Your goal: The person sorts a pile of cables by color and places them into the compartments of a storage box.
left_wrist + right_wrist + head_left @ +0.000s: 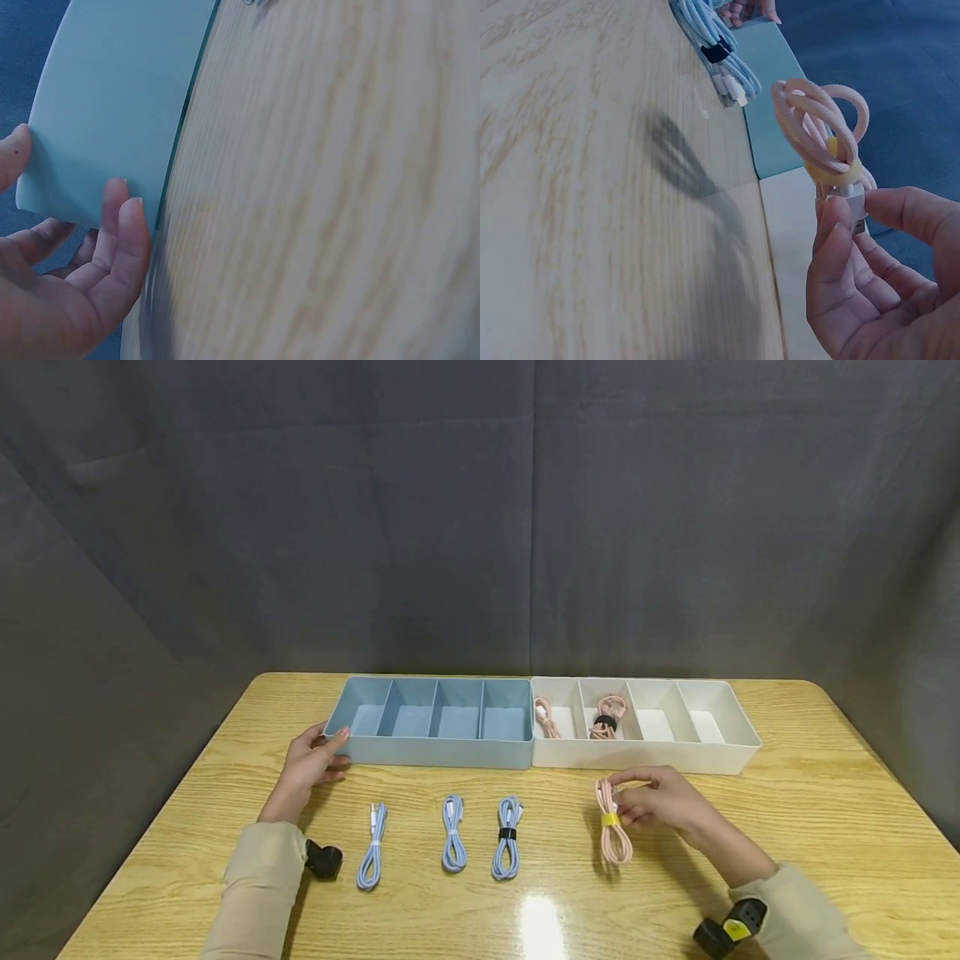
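Note:
At the left front corner of a light blue divided box (438, 752), my left hand (311, 764) holds on, thumb at the upper rim and other fingers curled about the corner. My right hand (660, 797) pinches a coiled pink charging cable (615, 843) by its white plug end (853, 202). A yellow tie (610, 819) wraps the coil, which hangs above the table in front of a white divided box (645, 756). Inside that box, one pink cable (546, 718) lies in the leftmost compartment and another pink cable (611, 708), with a black tie, in the second.
Three coiled blue cables lie in front of the blue box: a left one (372, 847), a middle one (453, 835) and a right one with a black tie (507, 839). Both boxes stand end to end on the wooden table (420, 918), before a dark curtain (375, 527).

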A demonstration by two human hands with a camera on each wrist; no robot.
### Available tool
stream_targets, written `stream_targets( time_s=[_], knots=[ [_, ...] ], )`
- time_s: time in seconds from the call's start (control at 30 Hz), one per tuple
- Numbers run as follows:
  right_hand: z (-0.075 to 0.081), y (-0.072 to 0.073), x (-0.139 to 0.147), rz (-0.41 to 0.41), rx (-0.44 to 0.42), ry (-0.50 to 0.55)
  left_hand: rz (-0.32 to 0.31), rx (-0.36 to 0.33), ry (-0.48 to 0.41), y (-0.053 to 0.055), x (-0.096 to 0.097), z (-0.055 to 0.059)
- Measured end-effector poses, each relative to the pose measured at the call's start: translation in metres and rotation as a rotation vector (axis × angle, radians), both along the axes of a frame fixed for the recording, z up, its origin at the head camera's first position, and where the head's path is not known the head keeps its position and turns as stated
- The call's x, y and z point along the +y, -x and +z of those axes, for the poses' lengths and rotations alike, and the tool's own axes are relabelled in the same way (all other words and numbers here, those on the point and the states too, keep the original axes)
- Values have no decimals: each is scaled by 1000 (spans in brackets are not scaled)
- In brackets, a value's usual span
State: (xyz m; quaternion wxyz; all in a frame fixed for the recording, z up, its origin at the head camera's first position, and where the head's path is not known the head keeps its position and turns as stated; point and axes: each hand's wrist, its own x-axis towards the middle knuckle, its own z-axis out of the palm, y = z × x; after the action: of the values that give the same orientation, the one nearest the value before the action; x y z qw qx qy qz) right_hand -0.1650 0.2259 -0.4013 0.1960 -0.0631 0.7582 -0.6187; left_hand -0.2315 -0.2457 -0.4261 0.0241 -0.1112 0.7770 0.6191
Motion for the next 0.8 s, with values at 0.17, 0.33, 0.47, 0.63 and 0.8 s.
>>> stream_targets(
  time_s=[0.17, 0.33, 0.47, 0.63, 0.8],
  knots=[
    [3, 1, 4, 8, 13, 12, -10, -10, 19, -1, 1, 4],
    [6, 2, 6, -7, 12, 24, -16, -16, 31, 0, 1, 5],
    [8, 3, 8, -15, 19, 26, -19, -9, 33, 1, 0, 4],
    [13, 5, 11, -35, 28, 20, -25, -20, 26, 0, 0, 6],
    [20, 9, 17, -44, 40, 36, -23, -28, 23, 0, 0, 8]
  ],
)
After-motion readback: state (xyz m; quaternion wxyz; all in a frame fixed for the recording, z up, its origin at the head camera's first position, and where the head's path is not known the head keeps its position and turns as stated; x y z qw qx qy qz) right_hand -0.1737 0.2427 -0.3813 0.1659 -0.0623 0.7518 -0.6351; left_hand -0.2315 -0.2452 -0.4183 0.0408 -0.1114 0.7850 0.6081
